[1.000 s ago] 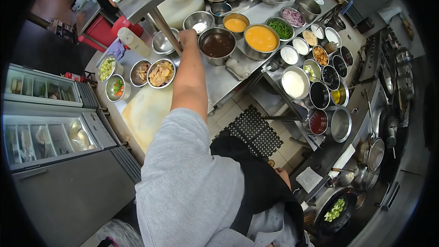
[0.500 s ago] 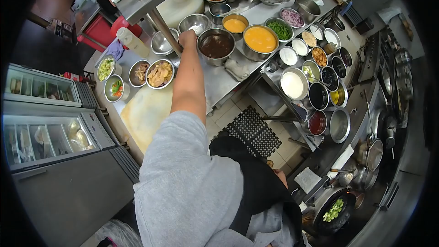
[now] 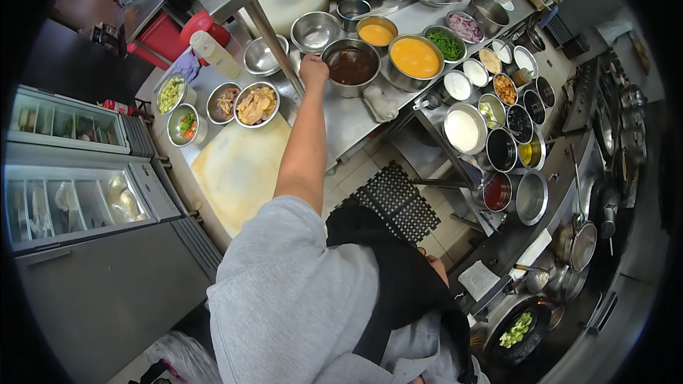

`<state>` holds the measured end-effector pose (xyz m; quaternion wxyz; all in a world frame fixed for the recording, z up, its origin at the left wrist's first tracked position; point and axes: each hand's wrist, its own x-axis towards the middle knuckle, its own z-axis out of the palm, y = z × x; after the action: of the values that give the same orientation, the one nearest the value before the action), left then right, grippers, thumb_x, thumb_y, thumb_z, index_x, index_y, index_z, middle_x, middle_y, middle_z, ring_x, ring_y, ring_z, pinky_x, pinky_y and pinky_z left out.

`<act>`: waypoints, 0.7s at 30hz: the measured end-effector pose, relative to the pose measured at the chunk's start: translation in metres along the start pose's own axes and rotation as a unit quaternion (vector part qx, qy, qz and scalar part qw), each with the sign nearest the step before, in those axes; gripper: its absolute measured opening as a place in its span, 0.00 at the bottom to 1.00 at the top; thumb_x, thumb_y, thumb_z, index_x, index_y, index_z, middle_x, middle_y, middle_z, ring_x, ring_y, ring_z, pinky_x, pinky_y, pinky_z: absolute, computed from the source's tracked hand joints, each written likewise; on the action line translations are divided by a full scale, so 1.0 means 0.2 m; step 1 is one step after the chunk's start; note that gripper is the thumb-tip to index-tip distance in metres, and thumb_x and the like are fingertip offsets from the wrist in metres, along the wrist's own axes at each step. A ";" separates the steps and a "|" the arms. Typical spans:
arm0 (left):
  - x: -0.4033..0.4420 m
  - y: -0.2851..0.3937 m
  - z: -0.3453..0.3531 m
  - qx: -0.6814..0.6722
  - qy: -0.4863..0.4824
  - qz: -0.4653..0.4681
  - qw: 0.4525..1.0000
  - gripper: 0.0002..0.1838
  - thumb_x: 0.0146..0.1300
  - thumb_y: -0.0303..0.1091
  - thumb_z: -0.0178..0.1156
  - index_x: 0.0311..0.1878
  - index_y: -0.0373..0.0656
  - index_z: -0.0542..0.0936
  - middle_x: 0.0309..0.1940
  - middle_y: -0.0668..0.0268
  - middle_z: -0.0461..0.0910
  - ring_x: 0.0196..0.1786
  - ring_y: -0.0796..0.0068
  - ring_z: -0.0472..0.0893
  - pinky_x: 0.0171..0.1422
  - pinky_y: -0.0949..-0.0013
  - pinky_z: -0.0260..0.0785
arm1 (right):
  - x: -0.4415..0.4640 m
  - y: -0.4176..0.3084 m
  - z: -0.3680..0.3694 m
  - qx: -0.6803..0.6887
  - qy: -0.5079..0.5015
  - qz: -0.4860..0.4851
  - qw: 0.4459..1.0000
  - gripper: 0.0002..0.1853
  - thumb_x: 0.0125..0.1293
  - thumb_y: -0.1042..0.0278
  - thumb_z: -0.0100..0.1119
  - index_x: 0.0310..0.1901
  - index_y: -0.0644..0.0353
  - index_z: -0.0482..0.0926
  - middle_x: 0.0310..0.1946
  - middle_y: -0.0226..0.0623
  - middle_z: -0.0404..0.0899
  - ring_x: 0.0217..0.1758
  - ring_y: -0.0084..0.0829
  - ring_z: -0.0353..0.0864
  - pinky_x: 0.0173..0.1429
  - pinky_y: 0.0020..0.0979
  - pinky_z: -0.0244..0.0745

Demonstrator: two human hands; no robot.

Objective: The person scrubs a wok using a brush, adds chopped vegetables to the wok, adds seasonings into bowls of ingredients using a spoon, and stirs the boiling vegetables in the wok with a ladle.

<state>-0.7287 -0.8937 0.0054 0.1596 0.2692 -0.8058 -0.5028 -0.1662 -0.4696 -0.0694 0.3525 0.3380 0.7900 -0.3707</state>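
My left hand [image 3: 314, 71] is closed, with its fingers curled together at the left edge of a steel pot of dark brown sauce [image 3: 351, 65]. Whatever it holds, if anything, is hidden. Just beyond it stand a shiny steel bowl [image 3: 315, 33] and a second steel bowl [image 3: 265, 55] behind the shelf post. Bowls of yellow liquid [image 3: 415, 57] lie to the right of the sauce. A bowl of pale sliced meat [image 3: 256, 105] is left of my forearm. Low on the right, my right hand [image 3: 437, 267] shows only in part beside the black apron, its fingers unclear.
A metal post [image 3: 272, 44] rises close to my left hand. A crumpled cloth [image 3: 380, 104] lies at the counter's edge. Sauce and ingredient containers [image 3: 465, 129] fill the right-hand station. Chopped greens [image 3: 516, 331] sit in a wok at lower right. A white cutting board [image 3: 238, 171] lies left.
My left hand has moved from beside the shiny steel bowl to the sauce pot's edge. White matter seen in that bowl before no longer shows. The whole view has shifted slightly.
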 end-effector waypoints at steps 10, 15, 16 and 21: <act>0.35 -0.01 0.08 0.204 -0.092 -0.062 0.973 0.20 0.66 0.38 0.49 0.48 0.35 0.83 0.51 0.47 0.81 0.57 0.47 0.80 0.62 0.53 0.72 | -0.05 -0.13 -0.05 0.008 0.020 -0.001 1.000 0.16 0.69 0.56 0.58 0.43 0.63 0.85 0.32 0.40 0.86 0.36 0.33 0.83 0.43 0.35 0.75; 0.49 -0.01 0.16 0.176 -0.046 -0.085 0.980 0.18 0.61 0.34 0.53 0.48 0.35 0.85 0.52 0.47 0.82 0.57 0.53 0.81 0.60 0.55 0.74 | -0.08 -0.12 -0.05 0.000 0.032 -0.001 0.999 0.16 0.69 0.56 0.58 0.40 0.62 0.84 0.31 0.39 0.86 0.34 0.31 0.83 0.42 0.34 0.75; 0.51 -0.01 0.18 0.198 -0.035 -0.056 0.978 0.17 0.61 0.33 0.53 0.46 0.34 0.85 0.48 0.46 0.83 0.54 0.55 0.84 0.56 0.56 0.76 | -0.06 -0.08 -0.04 0.006 0.037 0.001 0.999 0.17 0.68 0.55 0.58 0.41 0.62 0.84 0.32 0.40 0.86 0.36 0.33 0.84 0.43 0.35 0.75; 0.65 -0.17 0.28 0.142 -0.058 -0.094 0.984 0.15 0.59 0.29 0.52 0.40 0.30 0.85 0.38 0.48 0.86 0.36 0.55 0.86 0.40 0.56 0.77 | 0.06 0.16 0.08 0.031 -0.001 0.004 1.000 0.18 0.68 0.54 0.58 0.45 0.62 0.84 0.38 0.44 0.87 0.44 0.41 0.86 0.49 0.37 0.76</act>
<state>-0.8531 -0.9418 -0.0524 0.0247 0.3338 -0.8483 -0.4104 -0.1434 -0.4638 -0.0981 0.3440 0.3513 0.7766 -0.3940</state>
